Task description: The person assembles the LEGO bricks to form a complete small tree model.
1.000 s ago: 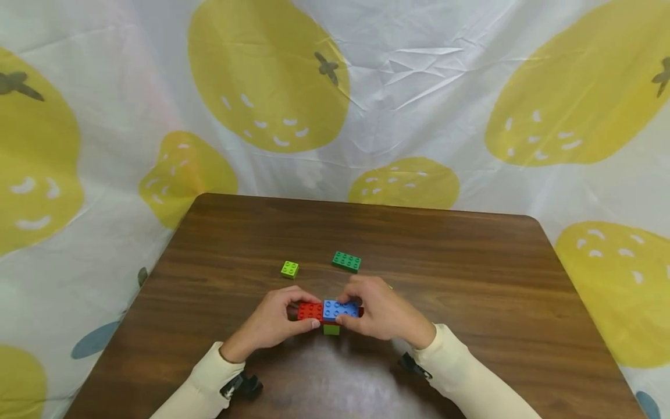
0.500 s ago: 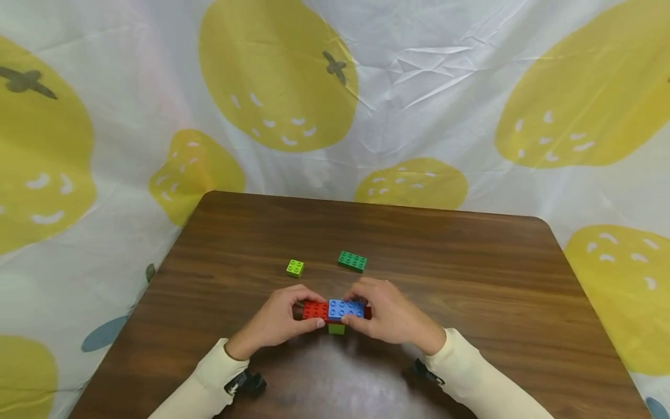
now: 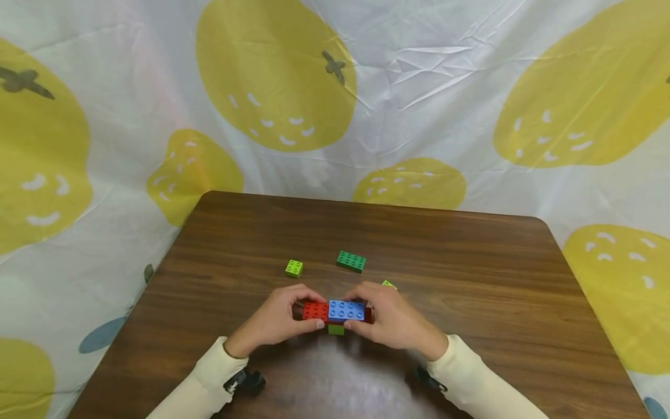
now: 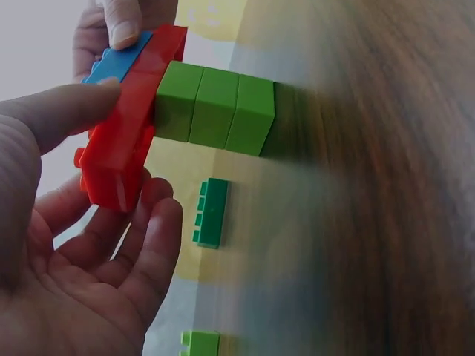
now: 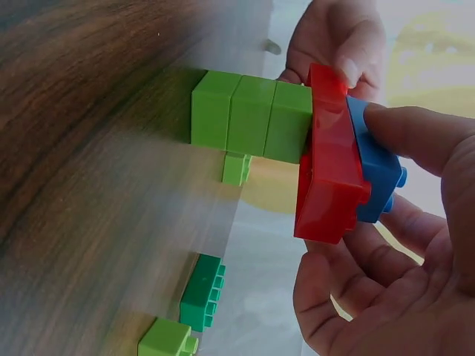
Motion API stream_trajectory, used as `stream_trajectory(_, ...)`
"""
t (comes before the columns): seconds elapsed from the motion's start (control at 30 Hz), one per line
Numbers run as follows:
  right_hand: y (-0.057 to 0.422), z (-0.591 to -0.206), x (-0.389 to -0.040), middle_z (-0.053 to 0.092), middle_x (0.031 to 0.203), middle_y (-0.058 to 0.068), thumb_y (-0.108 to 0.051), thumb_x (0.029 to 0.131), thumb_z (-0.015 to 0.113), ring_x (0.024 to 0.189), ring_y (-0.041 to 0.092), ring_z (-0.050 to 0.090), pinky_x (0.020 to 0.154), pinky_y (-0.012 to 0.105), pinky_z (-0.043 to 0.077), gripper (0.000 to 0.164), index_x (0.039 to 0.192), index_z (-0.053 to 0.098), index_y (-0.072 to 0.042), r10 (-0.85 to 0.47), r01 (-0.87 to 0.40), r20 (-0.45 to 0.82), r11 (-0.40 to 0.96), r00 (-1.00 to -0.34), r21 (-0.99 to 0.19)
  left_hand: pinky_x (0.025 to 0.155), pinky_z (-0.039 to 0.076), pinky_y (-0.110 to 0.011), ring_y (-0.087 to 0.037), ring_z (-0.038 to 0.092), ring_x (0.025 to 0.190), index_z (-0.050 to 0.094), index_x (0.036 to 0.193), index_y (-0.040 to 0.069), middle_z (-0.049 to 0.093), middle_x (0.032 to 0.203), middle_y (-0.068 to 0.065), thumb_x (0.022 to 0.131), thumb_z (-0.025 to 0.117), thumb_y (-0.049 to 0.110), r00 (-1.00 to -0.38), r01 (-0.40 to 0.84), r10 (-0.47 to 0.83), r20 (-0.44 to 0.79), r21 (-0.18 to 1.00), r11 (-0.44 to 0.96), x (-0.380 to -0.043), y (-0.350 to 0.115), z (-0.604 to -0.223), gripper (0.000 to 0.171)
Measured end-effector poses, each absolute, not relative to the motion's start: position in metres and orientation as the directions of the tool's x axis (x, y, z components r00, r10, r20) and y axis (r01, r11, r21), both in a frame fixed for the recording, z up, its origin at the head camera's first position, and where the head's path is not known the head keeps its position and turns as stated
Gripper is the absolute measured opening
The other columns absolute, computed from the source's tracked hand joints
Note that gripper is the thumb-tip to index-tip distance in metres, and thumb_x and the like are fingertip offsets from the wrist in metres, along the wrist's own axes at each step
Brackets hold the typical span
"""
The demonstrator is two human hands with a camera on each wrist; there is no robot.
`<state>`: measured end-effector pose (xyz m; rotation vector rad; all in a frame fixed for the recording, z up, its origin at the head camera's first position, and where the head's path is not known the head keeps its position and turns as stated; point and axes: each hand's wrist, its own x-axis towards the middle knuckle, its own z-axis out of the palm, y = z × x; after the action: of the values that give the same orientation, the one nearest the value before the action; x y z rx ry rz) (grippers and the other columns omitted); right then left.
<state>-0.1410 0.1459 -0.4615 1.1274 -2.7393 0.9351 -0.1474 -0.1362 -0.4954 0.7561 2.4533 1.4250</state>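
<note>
A tower of several lime green bricks (image 4: 215,107) stands upright on the table. Across its top lies a long red brick (image 3: 315,310), sticking out on both sides. A blue brick (image 3: 346,310) sits on the right half of the red one, studs up. My left hand (image 3: 274,317) grips the red brick's left end, thumb in front and fingers behind. The blue brick is pinched by my right hand (image 3: 392,314), its thumb on the near side in the right wrist view (image 5: 423,137) and its fingers curled behind.
Beyond the hands lie a dark green brick (image 3: 351,261) and a small lime brick (image 3: 294,267). Another lime brick (image 3: 389,284) peeks out behind the right hand. The brown wooden table (image 3: 471,262) ends at a lemon-print cloth (image 3: 439,116).
My right thumb has slid off the blue brick's studs toward its near edge, so more studs show. The lime brick behind the right hand has come into sight. The head view has shifted slightly.
</note>
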Motion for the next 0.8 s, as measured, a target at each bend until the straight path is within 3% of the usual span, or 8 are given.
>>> stream_trajectory(0.27, 0.145, -0.464, -0.140, 0.072, 0.100, -0.011, -0.031, 0.086, 0.089, 0.080, 0.005, 0.059, 0.074, 0.024, 0.047, 0.034, 0.114, 0.072, -0.021, -0.628, -0.664, 0.273, 0.551, -0.729, -0.505, 0.089, 0.061, -0.033, -0.015, 0.071, 0.100, 0.075, 0.122, 0.012, 0.076, 0.119, -0.009, 0.096, 0.080, 0.030, -0.873, 0.338, 0.475, 0.112, 0.841, 0.423, -0.156, -0.143, -0.491, 0.033)
stream_trajectory(0.53, 0.144, -0.466, -0.139, 0.070, 0.100, -0.010, -0.033, 0.088, 0.087, 0.082, 0.003, 0.059, 0.075, 0.024, 0.050, 0.035, 0.116, 0.071, -0.019, -0.633, -0.662, 0.260, 0.556, -0.729, -0.503, 0.085, 0.059, -0.028, -0.013, 0.072, 0.097, 0.077, 0.117, 0.012, 0.077, 0.110, 0.000, 0.097, 0.079, 0.028, -0.936, 0.298, 0.319, 0.148, 0.818, 0.492, -0.174, -0.149, -0.492, 0.025)
stream_trajectory(0.8, 0.143, -0.467, -0.138, 0.069, 0.101, -0.010, -0.032, 0.088, 0.087, 0.081, 0.003, 0.056, 0.073, 0.022, 0.049, 0.036, 0.117, 0.070, -0.019, -0.627, -0.652, 0.255, 0.557, -0.736, -0.514, 0.081, 0.058, -0.026, -0.019, 0.072, 0.096, 0.077, 0.114, 0.008, 0.077, 0.108, -0.007, 0.093, 0.082, 0.022, -0.960, 0.273, 0.200, 0.196, 0.810, 0.520, -0.195, -0.156, -0.496, 0.026)
